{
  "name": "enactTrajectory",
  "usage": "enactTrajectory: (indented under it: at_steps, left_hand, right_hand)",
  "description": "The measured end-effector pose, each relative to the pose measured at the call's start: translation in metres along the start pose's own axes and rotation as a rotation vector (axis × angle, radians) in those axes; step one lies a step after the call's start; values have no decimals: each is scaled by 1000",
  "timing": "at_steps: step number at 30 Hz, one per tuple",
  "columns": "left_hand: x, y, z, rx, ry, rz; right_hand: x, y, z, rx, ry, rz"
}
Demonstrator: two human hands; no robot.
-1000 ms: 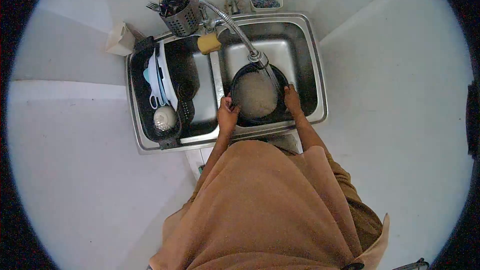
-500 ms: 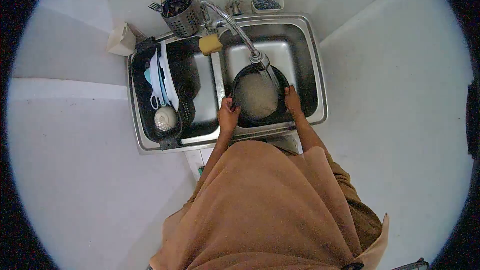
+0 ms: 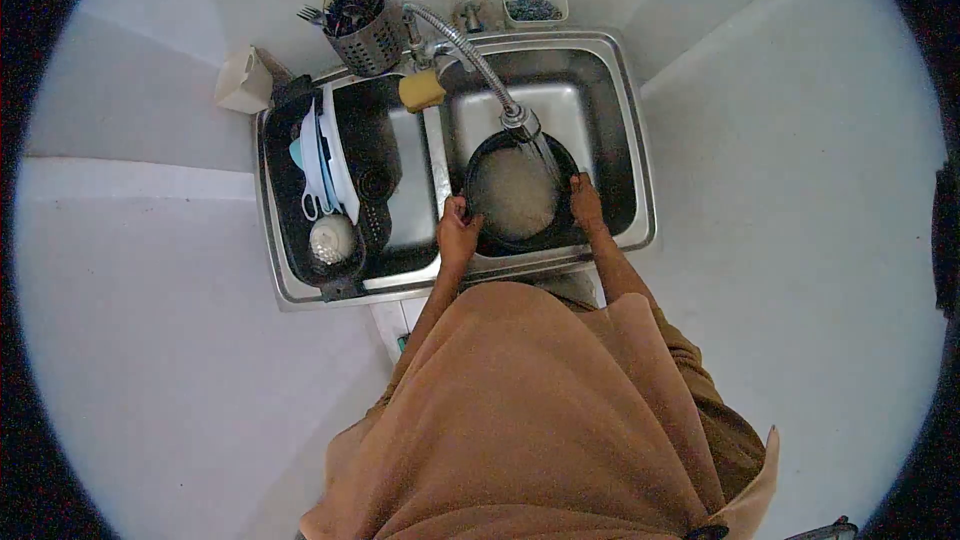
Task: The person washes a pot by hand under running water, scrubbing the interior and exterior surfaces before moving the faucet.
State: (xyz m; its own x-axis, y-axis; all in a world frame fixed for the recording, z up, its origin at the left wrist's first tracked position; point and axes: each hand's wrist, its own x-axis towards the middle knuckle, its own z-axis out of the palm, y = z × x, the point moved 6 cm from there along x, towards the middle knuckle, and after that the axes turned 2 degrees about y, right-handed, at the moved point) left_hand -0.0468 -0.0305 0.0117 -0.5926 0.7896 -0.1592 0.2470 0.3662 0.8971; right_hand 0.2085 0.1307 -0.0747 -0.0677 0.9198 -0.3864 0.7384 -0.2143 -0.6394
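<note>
A round black pot (image 3: 483,234) is in the right basin of the steel sink (image 3: 627,140). Inside it lies cloudy, pale water (image 3: 513,195), perhaps over grains too fine to make out. My left hand (image 3: 459,232) grips the pot's left rim, and my right hand (image 3: 586,202) is closed on the right rim. Water runs into the pot from the flexible faucet (image 3: 521,121) directly above, on the far right part of its opening.
A black dish rack (image 3: 285,230) with white plates (image 3: 338,150) and a white bowl (image 3: 332,238) fills the left basin's left side. A yellow sponge (image 3: 421,90) sits on the divider. Behind stand a steel cutlery holder (image 3: 367,45) and a white scourer tray (image 3: 534,6).
The water in the pot looks slightly cloudier and smoother. Both hands keep their hold on the rim, and the faucet still runs.
</note>
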Motion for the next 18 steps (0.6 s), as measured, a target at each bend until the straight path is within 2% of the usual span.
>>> enactTrajectory:
  at_steps: [1,3,8,10,12,13,15,18]
  left_hand:
    - [-1,1,0,-7,-11,-50]
    - [-1,0,0,-13,-23,-101]
    - [-3,16,-4,-27,-17,-26]
    - [0,-3,2,-42,-24,-25]
    - [1,-5,2,-58,-30,-25]
    - [1,-8,2,2,-32,-41]
    - [0,-5,1,61,-34,-58]
    - [0,-5,2,-5,-47,-34]
  right_hand:
    - [-1,-1,-1,0,0,0]
    - [-1,-4,-3,-59,79,-163]
    - [-2,-2,-3,-51,97,-127]
    - [-5,-6,-6,-16,101,-134]
    - [-3,0,-2,51,42,-6]
    - [-4,0,-2,52,42,-6]
    - [-8,-10,-8,-48,109,-172]
    - [-5,-9,-6,-101,54,-150]
